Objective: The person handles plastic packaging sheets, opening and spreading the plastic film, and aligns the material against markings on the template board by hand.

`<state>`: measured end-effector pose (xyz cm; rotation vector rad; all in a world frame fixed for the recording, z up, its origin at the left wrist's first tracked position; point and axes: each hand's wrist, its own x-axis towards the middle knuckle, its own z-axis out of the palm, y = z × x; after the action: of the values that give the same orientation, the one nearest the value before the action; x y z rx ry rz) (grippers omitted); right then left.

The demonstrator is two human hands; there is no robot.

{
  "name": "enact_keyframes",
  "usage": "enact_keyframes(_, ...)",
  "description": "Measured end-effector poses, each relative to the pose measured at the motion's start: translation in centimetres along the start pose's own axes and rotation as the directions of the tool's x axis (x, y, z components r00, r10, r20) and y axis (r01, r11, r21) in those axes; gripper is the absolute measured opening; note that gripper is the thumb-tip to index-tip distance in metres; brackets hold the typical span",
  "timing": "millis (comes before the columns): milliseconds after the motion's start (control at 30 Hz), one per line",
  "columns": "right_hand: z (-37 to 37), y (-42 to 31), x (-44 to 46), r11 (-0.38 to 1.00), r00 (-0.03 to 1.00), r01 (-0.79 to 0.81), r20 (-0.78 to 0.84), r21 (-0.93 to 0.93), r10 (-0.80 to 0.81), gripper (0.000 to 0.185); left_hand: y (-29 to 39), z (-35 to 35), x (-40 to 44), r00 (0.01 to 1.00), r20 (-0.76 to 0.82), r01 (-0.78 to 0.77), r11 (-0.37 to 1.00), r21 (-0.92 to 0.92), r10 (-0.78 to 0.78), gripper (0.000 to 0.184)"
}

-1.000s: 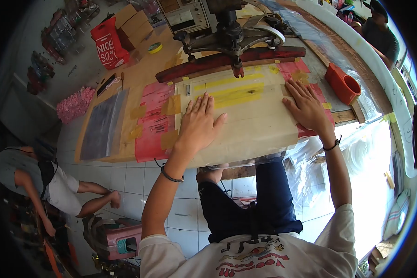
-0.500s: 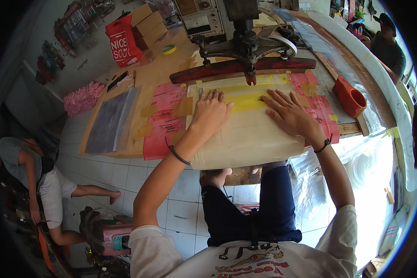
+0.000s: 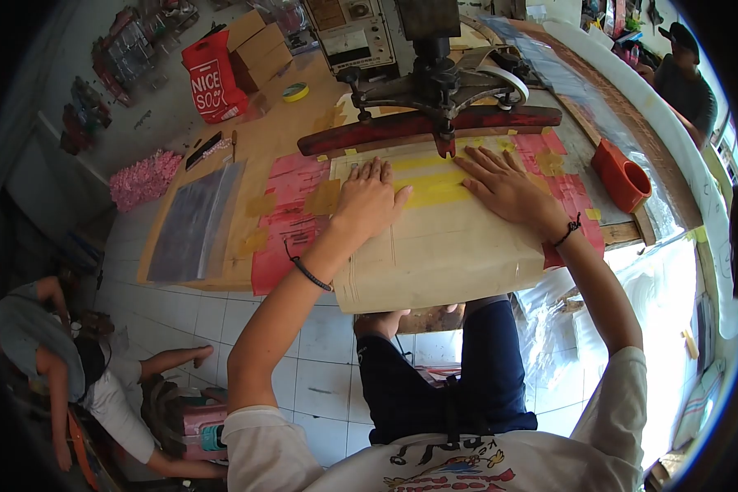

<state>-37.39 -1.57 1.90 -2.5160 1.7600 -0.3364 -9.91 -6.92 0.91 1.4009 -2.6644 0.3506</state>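
A beige sheet [image 3: 443, 254] lies on the work table, its near edge hanging over the front. My left hand [image 3: 367, 199] rests flat on the sheet's left part, fingers stretched toward the machine. Flat on its right part lies my right hand [image 3: 507, 187], fingers spread. Between and under the hands shows yellow tape [image 3: 430, 190]. Just beyond the fingertips is the red bar [image 3: 361, 135] of a black press [image 3: 435, 90]. Red taped strips [image 3: 283, 221] flank the sheet. Neither hand holds anything.
Clear plastic bags [image 3: 193, 221] lie at the table's left. Behind are a tape roll [image 3: 295, 92], a red bag [image 3: 213, 78] and a control box [image 3: 351, 37]. An orange holder [image 3: 621, 176] is at right. One person bends at lower left; another is at upper right.
My right hand has moved left across the sheet, nearer my left hand, and the sheet's near edge hangs lower. The person at lower left has bent further down.
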Motion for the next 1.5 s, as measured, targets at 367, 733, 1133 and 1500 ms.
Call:
enact_keyframes(367,0.6,1.2,1.3,0.999,0.997,0.041,-0.068,0.027,-0.039,0.054,-1.0,0.9,0.5,0.987,-0.157,-0.039,0.994,-0.100,0.024,0.061)
enact_keyframes(733,-2.0,1.5,0.5,0.964,0.998,0.028,0.055,0.264,-0.044,0.045,-0.8,-0.8,0.1,0.995,-0.100,-0.004,0.986,-0.169,-0.013,0.047)
enact_keyframes(1133,-1.4,2.5,-0.7,0.970,0.994,0.110,-0.035,0.218,-0.105,0.054,-1.4,0.8,0.0,0.972,-0.229,0.006,0.982,-0.191,-0.051,0.039)
enact_keyframes(1500,-2.4,2.1,-1.1,0.965,0.995,0.103,-0.018,0.241,-0.101,0.054,-0.8,-0.8,-0.4,0.987,-0.142,0.049,0.976,-0.213,-0.081,0.037)
